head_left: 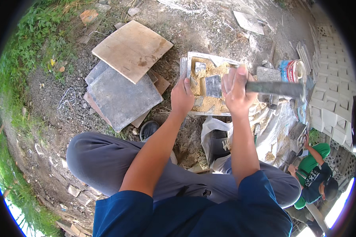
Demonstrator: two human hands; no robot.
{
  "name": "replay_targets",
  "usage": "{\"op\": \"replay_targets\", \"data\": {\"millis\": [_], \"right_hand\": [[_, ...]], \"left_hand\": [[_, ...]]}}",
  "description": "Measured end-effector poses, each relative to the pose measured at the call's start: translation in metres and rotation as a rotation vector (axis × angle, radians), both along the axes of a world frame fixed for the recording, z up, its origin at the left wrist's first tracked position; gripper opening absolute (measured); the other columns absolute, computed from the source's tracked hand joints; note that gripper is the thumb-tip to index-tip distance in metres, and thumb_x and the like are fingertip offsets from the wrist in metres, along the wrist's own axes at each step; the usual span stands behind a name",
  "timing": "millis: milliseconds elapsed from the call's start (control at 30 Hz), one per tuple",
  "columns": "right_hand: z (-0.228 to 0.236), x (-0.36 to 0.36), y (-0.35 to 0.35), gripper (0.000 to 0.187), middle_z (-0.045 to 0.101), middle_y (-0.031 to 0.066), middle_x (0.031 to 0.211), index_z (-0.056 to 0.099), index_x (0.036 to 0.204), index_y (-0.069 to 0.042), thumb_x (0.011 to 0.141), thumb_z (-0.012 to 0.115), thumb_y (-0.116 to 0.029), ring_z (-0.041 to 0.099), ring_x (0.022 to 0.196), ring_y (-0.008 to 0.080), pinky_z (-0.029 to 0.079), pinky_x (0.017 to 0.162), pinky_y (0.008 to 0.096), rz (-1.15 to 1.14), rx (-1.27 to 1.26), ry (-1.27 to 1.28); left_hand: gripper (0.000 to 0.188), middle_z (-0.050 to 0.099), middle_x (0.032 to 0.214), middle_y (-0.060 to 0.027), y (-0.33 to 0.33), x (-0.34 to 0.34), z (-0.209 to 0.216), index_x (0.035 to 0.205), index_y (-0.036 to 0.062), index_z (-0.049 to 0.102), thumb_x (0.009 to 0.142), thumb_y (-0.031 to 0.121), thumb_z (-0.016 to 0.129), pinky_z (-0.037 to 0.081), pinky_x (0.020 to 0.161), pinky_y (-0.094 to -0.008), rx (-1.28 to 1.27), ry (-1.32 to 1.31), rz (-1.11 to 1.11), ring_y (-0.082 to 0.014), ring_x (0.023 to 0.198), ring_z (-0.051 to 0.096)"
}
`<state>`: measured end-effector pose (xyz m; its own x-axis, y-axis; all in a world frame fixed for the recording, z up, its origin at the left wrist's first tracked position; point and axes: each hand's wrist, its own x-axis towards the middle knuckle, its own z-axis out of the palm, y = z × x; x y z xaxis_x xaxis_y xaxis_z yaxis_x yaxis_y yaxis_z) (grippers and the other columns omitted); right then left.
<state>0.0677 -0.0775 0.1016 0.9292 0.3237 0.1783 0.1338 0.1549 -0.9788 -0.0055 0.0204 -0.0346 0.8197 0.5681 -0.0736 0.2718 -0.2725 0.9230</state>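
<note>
My right hand (pixel 239 89) is closed round the grip of a hammer (pixel 275 88), held sideways and pointing right. The hammer is smeared by motion, so its head is hard to make out. Under that hand is a shallow square tray (pixel 209 113) with a pale rim and sandy, crumbly filling. A dark grey stone piece (pixel 213 86) sits in the middle of the filling, and a smaller stone piece (pixel 200 66) lies near the far left corner. Along the tray's left side, my left hand (pixel 182 96) grips the edge, its fingertips hidden.
Left of the tray, a beige slab (pixel 132 49) overlaps a grey slab (pixel 122 96) on gravel. A paint bucket (pixel 289 71) and a grey block (pixel 268 74) stand to the right. Whitish sheeting (pixel 278 124) covers ground nearer. A co-worker in green (pixel 314 170) is at lower right, beside stacked pale blocks (pixel 330 94).
</note>
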Motion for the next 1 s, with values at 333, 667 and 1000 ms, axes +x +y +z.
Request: {"op": "replay_targets", "data": {"millis": [333, 667, 1000], "right_hand": [[-0.015, -0.01, -0.004, 0.049, 0.034, -0.0037, 0.054, 0.034, 0.065, -0.009, 0.108, 0.048, -0.029, 0.032, 0.045, 0.0057, 0.023, 0.041, 0.0273, 0.09, -0.03, -0.113], [-0.009, 0.001, 0.001, 0.049, 0.032, -0.0028, 0.054, 0.035, 0.064, -0.006, 0.108, 0.046, -0.024, 0.027, 0.046, 0.0068, 0.02, 0.043, 0.029, 0.212, -0.048, -0.061], [0.0, 0.019, 0.005, 0.045, 0.034, -0.0039, 0.053, 0.037, 0.065, -0.009, 0.109, 0.044, -0.019, 0.028, 0.044, 0.0064, 0.022, 0.041, 0.0282, 0.319, 0.018, 0.049]], "left_hand": [[0.043, 0.067, 0.111, -0.0286, -0.011, -0.006, 0.007, 0.134, -0.0018, 0.057, 0.108, 0.024, 0.036, 0.051, 0.085, -0.0497, 0.029, -0.005, -0.019, -0.0471, 0.101, 0.065], [0.043, 0.067, 0.113, -0.029, -0.011, -0.004, 0.003, 0.134, -0.0024, 0.057, 0.108, 0.024, 0.035, 0.051, 0.089, -0.0472, -0.01, -0.019, -0.014, -0.0454, 0.105, 0.065], [0.045, 0.066, 0.116, -0.0299, -0.006, -0.01, 0.002, 0.134, -0.0039, 0.057, 0.108, 0.026, 0.035, 0.049, 0.092, -0.0477, -0.022, -0.029, -0.02, -0.0465, 0.108, 0.063]]}}
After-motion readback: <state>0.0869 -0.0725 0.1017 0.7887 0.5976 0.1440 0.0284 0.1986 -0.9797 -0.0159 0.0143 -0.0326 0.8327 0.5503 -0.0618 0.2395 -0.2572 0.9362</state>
